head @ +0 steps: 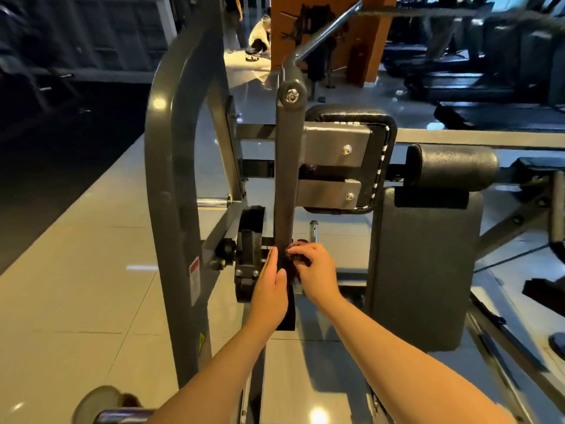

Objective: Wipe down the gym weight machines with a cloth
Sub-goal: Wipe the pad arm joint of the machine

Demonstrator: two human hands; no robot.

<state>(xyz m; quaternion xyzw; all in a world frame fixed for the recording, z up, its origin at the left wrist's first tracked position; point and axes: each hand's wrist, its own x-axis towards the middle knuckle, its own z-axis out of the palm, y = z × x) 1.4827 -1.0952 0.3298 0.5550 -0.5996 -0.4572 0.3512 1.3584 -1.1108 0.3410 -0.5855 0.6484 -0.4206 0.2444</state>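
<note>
L hand (272,289) flat, fingers straight, braced on the lever arm (286,179) at its 9 o'clock side, prob. to stop it swinging. R hand (315,270) at 3 o'clock, fingers curled round the cloth (298,259), pressing it onto the arm's lower end, w/ the weight plate (249,249) just beside.

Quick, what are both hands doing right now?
Left hand: open, flat against the upright bar.
Right hand: gripping a dark cloth.

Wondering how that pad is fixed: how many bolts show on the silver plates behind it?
2: upper bolt on the upper plate, lower bolt on the lower plate. More may hide behind the upright bar.
</note>
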